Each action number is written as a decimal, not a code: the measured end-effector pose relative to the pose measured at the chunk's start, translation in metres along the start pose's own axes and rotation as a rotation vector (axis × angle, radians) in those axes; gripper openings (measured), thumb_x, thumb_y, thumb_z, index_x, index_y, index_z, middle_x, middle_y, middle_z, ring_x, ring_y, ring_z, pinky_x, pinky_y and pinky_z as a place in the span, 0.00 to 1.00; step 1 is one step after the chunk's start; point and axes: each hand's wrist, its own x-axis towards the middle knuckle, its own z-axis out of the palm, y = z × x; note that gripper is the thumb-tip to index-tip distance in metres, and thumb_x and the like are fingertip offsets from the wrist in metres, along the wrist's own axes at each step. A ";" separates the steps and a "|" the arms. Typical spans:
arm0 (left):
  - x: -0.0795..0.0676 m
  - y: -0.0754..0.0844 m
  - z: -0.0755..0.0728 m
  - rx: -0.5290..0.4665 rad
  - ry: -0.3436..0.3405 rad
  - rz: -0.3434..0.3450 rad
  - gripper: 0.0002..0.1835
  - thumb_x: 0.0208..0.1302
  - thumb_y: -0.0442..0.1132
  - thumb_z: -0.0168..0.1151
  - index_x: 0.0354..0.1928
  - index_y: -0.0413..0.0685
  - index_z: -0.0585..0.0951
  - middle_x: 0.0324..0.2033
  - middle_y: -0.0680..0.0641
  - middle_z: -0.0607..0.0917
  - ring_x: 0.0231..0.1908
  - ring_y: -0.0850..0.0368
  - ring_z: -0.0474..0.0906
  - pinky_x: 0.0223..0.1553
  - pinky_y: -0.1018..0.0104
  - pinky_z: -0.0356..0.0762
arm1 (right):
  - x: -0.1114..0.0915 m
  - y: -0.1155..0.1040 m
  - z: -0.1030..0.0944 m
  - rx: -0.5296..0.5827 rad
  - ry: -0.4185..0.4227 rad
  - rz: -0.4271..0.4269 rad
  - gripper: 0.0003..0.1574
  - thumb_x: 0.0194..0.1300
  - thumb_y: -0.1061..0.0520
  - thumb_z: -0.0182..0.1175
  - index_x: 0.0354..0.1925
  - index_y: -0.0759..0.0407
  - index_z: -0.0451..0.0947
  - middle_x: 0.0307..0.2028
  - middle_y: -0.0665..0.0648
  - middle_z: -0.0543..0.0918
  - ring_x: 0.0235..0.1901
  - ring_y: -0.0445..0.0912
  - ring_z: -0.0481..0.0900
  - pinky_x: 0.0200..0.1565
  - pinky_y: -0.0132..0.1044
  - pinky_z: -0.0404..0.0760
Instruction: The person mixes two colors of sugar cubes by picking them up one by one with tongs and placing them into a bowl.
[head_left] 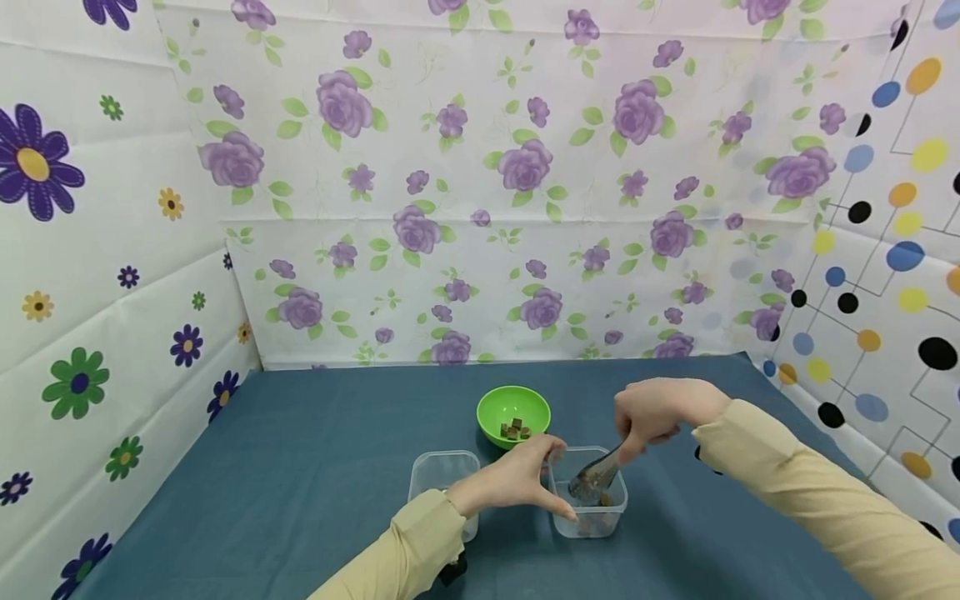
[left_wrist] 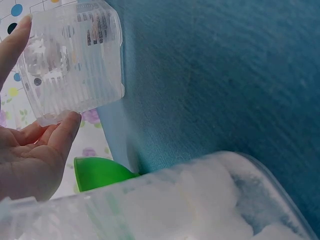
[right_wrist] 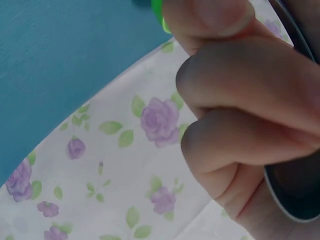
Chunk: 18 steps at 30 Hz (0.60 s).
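Observation:
My left hand (head_left: 517,479) spans a corner of the right-hand clear plastic container (head_left: 588,523), thumb at the near side and fingers at the far left side, gripping it. In the left wrist view the same container (left_wrist: 75,60) lies between thumb and fingertips. The right hand (head_left: 656,412) grips the handle of a metal spoon (head_left: 596,479), its broad head tilted down inside that container. A small brown piece (head_left: 604,500) shows beside the spoon head. From the right wrist, curled fingers (right_wrist: 240,95) cover most of the metal handle (right_wrist: 300,218).
Behind the left hand stands a bright green bowl (head_left: 491,408) holding several brown cubes. A second clear plastic container (head_left: 431,458), partly hidden by the left hand and forearm, sits left; white contents show in the left wrist view. Patterned cloth walls bound the blue tabletop (head_left: 300,467).

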 end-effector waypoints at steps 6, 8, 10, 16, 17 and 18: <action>0.001 -0.001 0.000 -0.015 -0.004 -0.003 0.41 0.49 0.46 0.71 0.61 0.40 0.62 0.53 0.42 0.67 0.50 0.52 0.67 0.44 0.70 0.69 | 0.007 -0.009 0.004 -0.041 -0.015 0.028 0.19 0.52 0.46 0.66 0.09 0.48 0.77 0.03 0.45 0.60 0.06 0.38 0.54 0.13 0.32 0.58; 0.001 -0.001 0.000 -0.019 -0.004 -0.006 0.41 0.49 0.46 0.71 0.62 0.40 0.61 0.54 0.42 0.66 0.50 0.51 0.67 0.44 0.70 0.69 | 0.010 -0.011 0.006 -0.059 -0.014 0.043 0.19 0.51 0.46 0.67 0.09 0.48 0.78 0.03 0.45 0.61 0.05 0.38 0.54 0.13 0.32 0.58; 0.000 -0.001 0.000 -0.022 -0.005 -0.010 0.42 0.49 0.46 0.71 0.62 0.39 0.61 0.54 0.42 0.66 0.51 0.50 0.67 0.44 0.69 0.69 | 0.012 -0.013 0.008 -0.066 -0.013 0.060 0.19 0.50 0.46 0.67 0.09 0.48 0.77 0.03 0.45 0.61 0.05 0.38 0.54 0.12 0.32 0.57; -0.001 0.000 -0.001 -0.029 -0.007 -0.013 0.42 0.49 0.46 0.71 0.62 0.38 0.61 0.54 0.42 0.66 0.51 0.50 0.67 0.44 0.69 0.69 | 0.017 -0.015 0.013 -0.072 -0.010 0.092 0.21 0.48 0.46 0.68 0.07 0.50 0.76 0.03 0.45 0.61 0.05 0.38 0.53 0.11 0.32 0.55; -0.001 0.000 -0.001 -0.028 -0.008 -0.011 0.42 0.49 0.45 0.71 0.62 0.37 0.61 0.54 0.42 0.66 0.51 0.50 0.67 0.44 0.69 0.69 | 0.017 -0.015 0.013 -0.072 -0.010 0.094 0.21 0.48 0.46 0.68 0.07 0.50 0.76 0.03 0.45 0.61 0.05 0.38 0.54 0.11 0.32 0.55; -0.001 0.000 -0.001 -0.028 -0.008 -0.010 0.42 0.49 0.45 0.71 0.62 0.37 0.61 0.54 0.42 0.66 0.51 0.51 0.67 0.45 0.69 0.69 | 0.018 -0.016 0.013 -0.077 -0.008 0.097 0.21 0.48 0.46 0.68 0.07 0.50 0.76 0.03 0.45 0.61 0.05 0.38 0.54 0.11 0.32 0.55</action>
